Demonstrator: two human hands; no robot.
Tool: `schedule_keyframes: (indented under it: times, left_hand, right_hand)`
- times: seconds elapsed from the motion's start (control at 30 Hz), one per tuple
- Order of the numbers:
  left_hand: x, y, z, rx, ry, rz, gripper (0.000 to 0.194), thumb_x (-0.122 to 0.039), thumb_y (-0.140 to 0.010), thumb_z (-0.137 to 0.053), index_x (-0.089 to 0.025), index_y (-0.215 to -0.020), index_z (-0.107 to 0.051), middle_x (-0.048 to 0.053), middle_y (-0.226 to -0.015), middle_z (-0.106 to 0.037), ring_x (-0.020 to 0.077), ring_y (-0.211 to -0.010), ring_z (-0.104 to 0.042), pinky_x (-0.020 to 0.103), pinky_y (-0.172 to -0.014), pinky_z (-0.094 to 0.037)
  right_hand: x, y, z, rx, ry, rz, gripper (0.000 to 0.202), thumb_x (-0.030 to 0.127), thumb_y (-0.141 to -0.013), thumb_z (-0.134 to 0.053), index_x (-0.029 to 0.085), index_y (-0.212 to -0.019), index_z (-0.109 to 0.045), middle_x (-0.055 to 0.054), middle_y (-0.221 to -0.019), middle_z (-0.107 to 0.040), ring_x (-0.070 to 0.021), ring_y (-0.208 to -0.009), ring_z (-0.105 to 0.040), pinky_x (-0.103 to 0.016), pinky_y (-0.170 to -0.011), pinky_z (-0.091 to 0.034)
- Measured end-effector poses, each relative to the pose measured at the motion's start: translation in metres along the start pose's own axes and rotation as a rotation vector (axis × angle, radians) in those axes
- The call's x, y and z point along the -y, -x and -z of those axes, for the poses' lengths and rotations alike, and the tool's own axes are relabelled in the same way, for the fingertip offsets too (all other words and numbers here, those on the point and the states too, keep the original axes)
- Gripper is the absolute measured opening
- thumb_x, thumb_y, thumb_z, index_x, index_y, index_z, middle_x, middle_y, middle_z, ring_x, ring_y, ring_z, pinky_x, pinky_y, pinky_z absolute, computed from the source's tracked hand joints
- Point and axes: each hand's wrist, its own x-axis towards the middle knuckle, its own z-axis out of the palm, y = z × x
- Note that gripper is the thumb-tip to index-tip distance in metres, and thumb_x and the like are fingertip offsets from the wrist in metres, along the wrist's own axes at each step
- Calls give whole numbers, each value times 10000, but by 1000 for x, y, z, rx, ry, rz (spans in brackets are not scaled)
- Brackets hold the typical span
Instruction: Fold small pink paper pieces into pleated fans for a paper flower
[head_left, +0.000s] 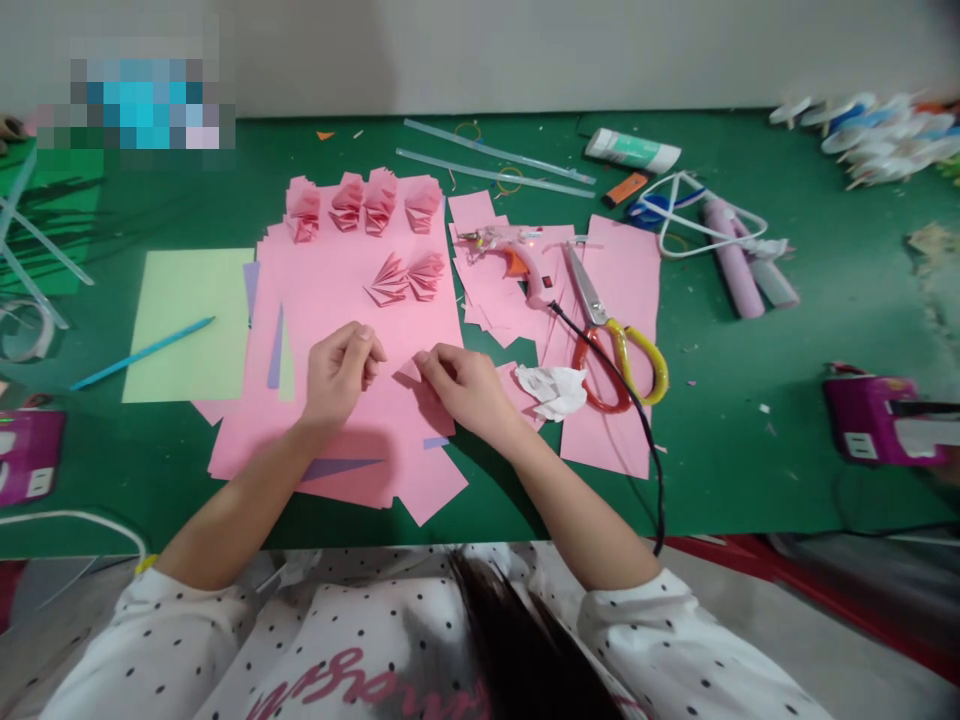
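Note:
My left hand (343, 368) is over the pink paper sheets (315, 300), its fingers curled in; anything between them is too small to make out. To its right, my right hand (459, 382) pinches a small pink paper piece (409, 370) between thumb and finger. The two hands are apart. Beyond them lie two fan-folded pink pieces (406, 277). Several folded pink pieces (379, 202) stand in a row along the far edge of the sheets.
Right of the sheets are a pink glue gun (534, 272) with a black cord, scissors (596, 310), and crumpled white tissue (553, 391). Clear sticks (495, 170) lie beyond. At left, a blue pencil (150, 350) rests across pale green paper (187, 300). Purple boxes (874, 415) sit at both sides.

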Motion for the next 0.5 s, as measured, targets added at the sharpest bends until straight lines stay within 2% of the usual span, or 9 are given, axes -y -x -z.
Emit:
schedule_keyframes:
  times: [0.07, 0.17, 0.3, 0.4, 0.5]
  left_hand:
    - [1, 2, 0, -72, -124, -115, 496, -572, -1022, -541, -183, -737, -658, -3, -605, -568, 91, -522, -513, 231, -508, -408]
    - [2, 1, 1, -118, -224, -199, 437, -529, -1051, -505, -186, -870, -708, 24, -738, -662, 107, -634, -601, 228, -596, -487]
    - [2, -5, 5, -187, -381, -272, 314, -438, -1059, -506, -197, -1065, -706, 66, -971, -731, 158, -865, -690, 280, -793, -572]
    - [1, -13, 11, -186, -642, -353, 221, -330, -1008, -583, -207, -1158, -690, 95, -1165, -736, 224, -1128, -670, 380, -1033, -543]
    - [4, -22, 16, -119, -776, -334, 343, -306, -976, -622, -210, -1305, -638, 120, -1340, -694, 272, -1310, -600, 452, -1155, -481]
  right_hand:
    - [-2, 0, 2, -98, 217, 78, 385, 406, -959, -590, 231, -632, -486, 24, -545, -502, -129, -533, -432, -284, -572, -311]
    - [-5, -1, 8, -172, 352, 102, 356, 376, -956, -583, 239, -648, -469, 14, -563, -524, -144, -532, -449, -304, -595, -303]
    - [-7, -1, 14, -257, 376, 127, 354, 387, -981, -551, 245, -667, -465, 10, -571, -544, -145, -517, -443, -307, -596, -309]
    - [-7, 0, 13, -292, 335, 145, 300, 379, -986, -546, 241, -722, -516, 3, -609, -591, -154, -545, -500, -302, -614, -342]
    - [-9, 0, 11, -307, 311, 167, 247, 384, -989, -544, 237, -792, -574, 0, -642, -626, -162, -567, -536, -301, -634, -365]
